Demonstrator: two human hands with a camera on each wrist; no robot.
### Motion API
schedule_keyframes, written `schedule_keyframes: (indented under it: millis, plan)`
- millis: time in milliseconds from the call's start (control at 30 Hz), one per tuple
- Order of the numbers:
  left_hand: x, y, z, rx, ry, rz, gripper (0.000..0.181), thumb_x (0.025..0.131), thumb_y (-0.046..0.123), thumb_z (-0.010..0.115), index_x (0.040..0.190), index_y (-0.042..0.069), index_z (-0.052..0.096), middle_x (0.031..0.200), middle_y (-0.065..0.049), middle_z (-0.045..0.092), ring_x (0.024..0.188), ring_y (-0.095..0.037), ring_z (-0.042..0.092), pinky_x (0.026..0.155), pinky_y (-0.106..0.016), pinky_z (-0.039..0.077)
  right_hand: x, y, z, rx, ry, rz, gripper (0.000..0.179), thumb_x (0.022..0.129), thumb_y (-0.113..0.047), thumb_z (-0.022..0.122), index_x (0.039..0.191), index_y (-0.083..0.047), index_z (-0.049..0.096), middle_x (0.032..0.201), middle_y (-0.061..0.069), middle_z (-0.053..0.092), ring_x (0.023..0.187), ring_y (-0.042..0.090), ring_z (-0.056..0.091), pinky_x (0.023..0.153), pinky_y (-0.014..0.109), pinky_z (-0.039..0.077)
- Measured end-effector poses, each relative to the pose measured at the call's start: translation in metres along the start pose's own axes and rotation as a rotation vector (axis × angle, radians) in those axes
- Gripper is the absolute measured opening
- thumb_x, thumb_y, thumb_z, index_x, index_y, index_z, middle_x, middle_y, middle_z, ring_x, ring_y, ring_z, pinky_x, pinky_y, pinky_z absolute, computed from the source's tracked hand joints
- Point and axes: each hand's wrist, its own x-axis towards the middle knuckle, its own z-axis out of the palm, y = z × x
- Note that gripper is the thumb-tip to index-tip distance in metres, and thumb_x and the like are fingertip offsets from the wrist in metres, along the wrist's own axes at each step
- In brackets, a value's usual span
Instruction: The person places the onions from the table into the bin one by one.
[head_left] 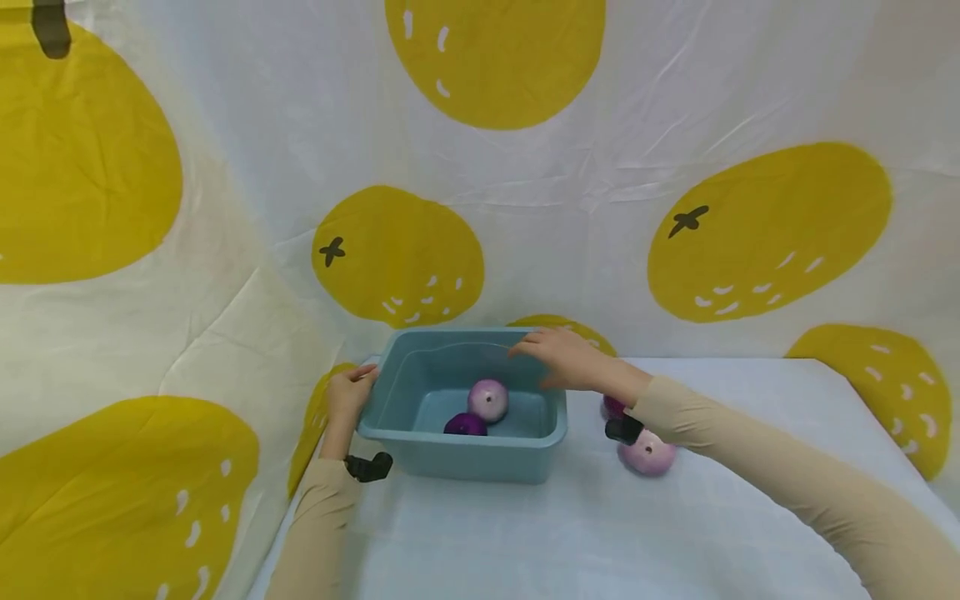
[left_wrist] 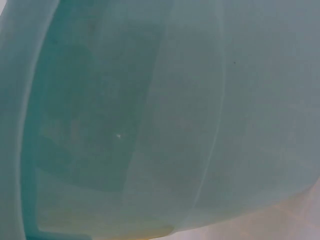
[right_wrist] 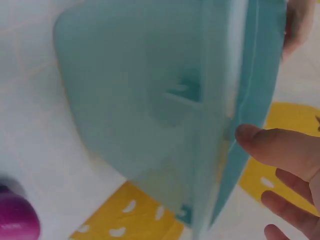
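A blue-grey plastic basin (head_left: 480,460) stands at the back of the table, holding a pale purple onion (head_left: 488,400) and a dark purple, onion-like round thing (head_left: 466,424). At its left end, my left hand (head_left: 351,398) grips the rim; the left wrist view shows only basin wall (left_wrist: 185,115). My right hand (head_left: 564,358) reaches over the back right corner with fingers spread. In the right wrist view the thumb (right_wrist: 272,145) is at the rim and the other fingers are apart, holding nothing.
Right of the basin, a second pale purple onion (head_left: 648,455) lies on the white-covered table (head_left: 480,542). Behind it is a dark purple one (head_left: 613,407), partly hidden by the right sleeve. A white cloth (head_left: 555,250) with yellow fruit prints hangs behind and to the left.
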Motion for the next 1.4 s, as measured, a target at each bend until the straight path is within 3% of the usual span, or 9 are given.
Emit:
schedule_keyframes:
  millis: [267,467,733,1000,1233,1400]
  plan:
    - [0.002,-0.001,-0.002,0.051,0.023,0.016,0.036,0.094,0.021,0.060,0.119,-0.004,0.066,0.122,-0.028,0.061,0.110,-0.041,0.058,0.096,-0.048,0.047,-0.028,0.017,0.015,0.023,0.219,0.010,0.055,0.068,-0.019,0.087,0.118,-0.015,0.065,0.114,0.004,0.067,0.108,0.026,0.060,0.093,0.046,0.049]
    - [0.003,-0.001,-0.005,0.039,0.026,-0.002,0.036,0.094,0.020,0.060,0.121,-0.004,0.065,0.124,-0.029,0.059,0.112,-0.042,0.056,0.098,-0.049,0.046,-0.045,0.025,0.021,0.059,0.278,0.083,0.051,0.072,-0.019,0.084,0.119,-0.014,0.064,0.117,0.004,0.067,0.112,0.026,0.059,0.098,0.048,0.047]
    - [-0.001,-0.003,-0.003,0.031,0.020,-0.013,0.036,0.094,0.019,0.060,0.120,-0.005,0.064,0.125,-0.029,0.059,0.112,-0.041,0.057,0.098,-0.049,0.046,-0.081,0.036,0.047,0.077,0.418,0.163,0.047,0.074,-0.021,0.082,0.117,-0.013,0.064,0.112,0.003,0.067,0.104,0.025,0.059,0.089,0.047,0.050]
    - [-0.003,-0.001,0.000,0.036,0.011,-0.025,0.036,0.094,0.020,0.060,0.121,-0.004,0.064,0.126,-0.028,0.059,0.113,-0.041,0.056,0.099,-0.048,0.045,-0.122,0.045,0.067,0.091,0.444,0.294,0.051,0.072,-0.019,0.084,0.118,-0.012,0.063,0.115,0.008,0.067,0.108,0.030,0.059,0.089,0.054,0.050]
    - [-0.004,0.003,0.001,0.037,0.006,-0.046,0.037,0.095,0.020,0.059,0.122,-0.005,0.063,0.127,-0.028,0.058,0.115,-0.041,0.055,0.101,-0.049,0.044,-0.152,0.062,0.076,0.049,0.458,0.347,0.056,0.068,-0.026,0.086,0.118,-0.012,0.063,0.113,0.008,0.068,0.103,0.028,0.059,0.086,0.052,0.049]
    - [-0.002,0.004,-0.001,0.047,0.007,-0.061,0.037,0.095,0.022,0.059,0.122,-0.004,0.064,0.126,-0.028,0.058,0.114,-0.041,0.055,0.100,-0.050,0.045,-0.169,0.068,0.082,0.086,0.412,0.414,0.065,0.067,-0.034,0.086,0.123,-0.010,0.060,0.117,0.011,0.066,0.106,0.032,0.057,0.088,0.057,0.046]
